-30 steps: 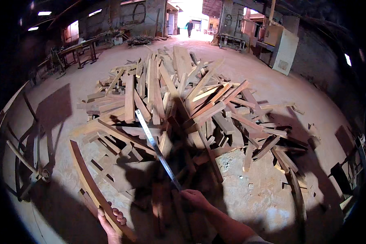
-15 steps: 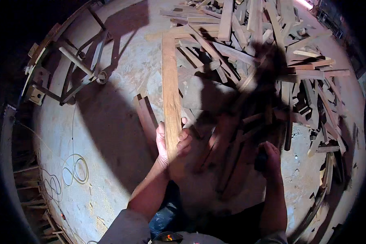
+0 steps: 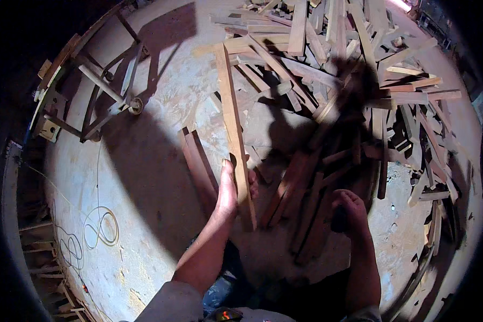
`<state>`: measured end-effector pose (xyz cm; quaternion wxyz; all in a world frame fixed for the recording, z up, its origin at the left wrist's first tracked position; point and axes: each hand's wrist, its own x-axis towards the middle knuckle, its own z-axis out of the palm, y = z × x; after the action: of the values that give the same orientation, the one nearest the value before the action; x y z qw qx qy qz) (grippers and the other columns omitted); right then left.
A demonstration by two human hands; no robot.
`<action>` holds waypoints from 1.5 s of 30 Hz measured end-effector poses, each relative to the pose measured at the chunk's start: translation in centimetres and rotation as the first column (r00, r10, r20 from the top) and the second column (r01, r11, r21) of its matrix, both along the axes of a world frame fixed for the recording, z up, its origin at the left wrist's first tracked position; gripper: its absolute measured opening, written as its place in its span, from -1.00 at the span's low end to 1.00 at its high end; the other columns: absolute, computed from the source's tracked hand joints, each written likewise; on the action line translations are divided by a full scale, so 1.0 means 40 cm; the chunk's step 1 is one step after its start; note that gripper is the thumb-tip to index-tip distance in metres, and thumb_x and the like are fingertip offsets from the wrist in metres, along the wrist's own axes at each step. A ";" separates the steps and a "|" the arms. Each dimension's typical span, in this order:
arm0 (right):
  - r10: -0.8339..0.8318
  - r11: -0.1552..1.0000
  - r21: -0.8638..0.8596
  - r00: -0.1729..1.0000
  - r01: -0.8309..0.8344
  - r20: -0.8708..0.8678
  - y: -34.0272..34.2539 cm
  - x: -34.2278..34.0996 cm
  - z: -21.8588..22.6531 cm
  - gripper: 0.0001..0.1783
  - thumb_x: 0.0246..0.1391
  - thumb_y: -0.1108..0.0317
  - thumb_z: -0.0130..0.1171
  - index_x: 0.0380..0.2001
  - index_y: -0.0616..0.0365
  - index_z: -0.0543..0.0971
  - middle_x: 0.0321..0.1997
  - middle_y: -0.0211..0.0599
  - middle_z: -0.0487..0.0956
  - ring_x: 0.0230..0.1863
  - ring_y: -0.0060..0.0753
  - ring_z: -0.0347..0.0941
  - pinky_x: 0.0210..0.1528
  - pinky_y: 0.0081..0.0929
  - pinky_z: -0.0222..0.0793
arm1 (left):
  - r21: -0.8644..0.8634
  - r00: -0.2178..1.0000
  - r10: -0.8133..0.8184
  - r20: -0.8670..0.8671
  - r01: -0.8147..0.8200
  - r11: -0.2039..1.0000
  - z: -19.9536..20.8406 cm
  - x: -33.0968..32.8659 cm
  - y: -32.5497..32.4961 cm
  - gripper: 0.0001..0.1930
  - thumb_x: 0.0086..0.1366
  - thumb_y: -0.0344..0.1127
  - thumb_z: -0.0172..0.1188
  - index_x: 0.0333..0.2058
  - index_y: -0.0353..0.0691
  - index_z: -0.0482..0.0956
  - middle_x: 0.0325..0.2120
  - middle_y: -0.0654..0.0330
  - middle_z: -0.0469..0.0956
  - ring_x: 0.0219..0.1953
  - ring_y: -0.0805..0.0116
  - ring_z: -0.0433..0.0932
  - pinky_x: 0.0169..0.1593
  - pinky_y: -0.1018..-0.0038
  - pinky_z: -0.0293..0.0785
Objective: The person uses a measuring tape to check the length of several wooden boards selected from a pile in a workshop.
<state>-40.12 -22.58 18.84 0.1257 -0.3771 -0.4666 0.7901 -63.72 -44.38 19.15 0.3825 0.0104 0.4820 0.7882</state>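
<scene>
A long brown wooden board (image 3: 232, 121) stands out in front of me, its narrow edge turned up toward me. My left hand (image 3: 232, 185) grips it near its lower end, thumb on the left side and fingers around the right. Off to the right, my right hand (image 3: 350, 206) is closed round a small dark object (image 3: 338, 219), whose kind the shadow hides. Below the board, two reddish planks (image 3: 197, 161) lie side by side on the floor. More planks (image 3: 300, 185) lie in shadow between my hands.
A large heap of loose wood pieces (image 3: 316, 70) covers the floor ahead and to the right. At the left stands a machine or bench with a metal frame and a small wheel (image 3: 136, 105). Looped cable (image 3: 108, 228) lies on the concrete floor (image 3: 145, 214), near stacked wood along the left edge.
My left hand has rolled the board from its broad face to its narrow edge and shifted slightly right. My right hand, with the dark object, has moved a little left.
</scene>
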 end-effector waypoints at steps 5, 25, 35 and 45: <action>0.192 0.971 0.115 0.970 -0.210 0.150 -0.063 -0.016 -0.001 -0.66 0.15 0.25 0.15 -0.08 0.25 0.52 -0.34 -0.36 0.57 -0.47 -0.63 0.44 -0.56 -0.57 0.35 | -0.105 0.884 0.260 -0.388 -0.322 0.941 -0.022 0.018 0.029 -0.63 0.39 -0.12 0.06 -0.04 -0.32 0.49 -0.26 0.25 0.55 -0.25 0.54 0.44 -0.16 0.56 0.39; 0.555 0.775 0.150 0.775 -0.614 0.303 -0.250 -0.087 -0.007 -0.49 0.03 0.26 0.20 0.03 0.33 0.48 -0.05 -0.23 0.57 -0.09 -0.48 0.47 0.00 -0.50 0.37 | -0.437 0.880 0.096 -0.464 -0.322 0.840 -0.015 0.053 0.068 -0.59 0.19 -0.29 0.24 -0.08 -0.35 0.33 -0.31 0.13 0.51 -0.34 0.50 0.48 -0.27 0.51 0.46; 0.574 0.808 0.069 0.809 -0.585 0.128 -0.292 -0.105 -0.035 -0.53 0.06 0.20 0.18 -0.05 0.35 0.51 -0.13 -0.20 0.59 -0.09 -0.41 0.48 0.02 -0.46 0.36 | 0.100 0.998 -0.002 -0.063 0.008 0.995 -0.038 0.050 0.051 -0.70 0.23 -0.43 0.11 -0.05 -0.29 0.37 -0.24 0.04 0.59 -0.31 0.35 0.58 -0.20 0.45 0.55; 0.307 0.904 -0.291 0.949 -0.313 -0.068 -0.304 -0.113 -0.001 -0.61 0.15 0.30 0.08 0.00 0.27 0.43 -0.14 -0.30 0.56 -0.12 -0.43 0.47 0.03 -0.46 0.34 | 0.201 0.986 -0.120 -0.114 0.141 0.969 -0.023 0.088 0.064 -0.58 0.34 -0.31 0.00 0.12 -0.33 0.24 -0.02 -0.01 0.47 -0.05 0.20 0.52 0.04 0.30 0.48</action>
<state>-44.62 -34.72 18.80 -0.0550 -0.3046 -0.3945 0.8652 -60.21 -41.81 18.23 0.4054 0.1220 0.4139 0.8059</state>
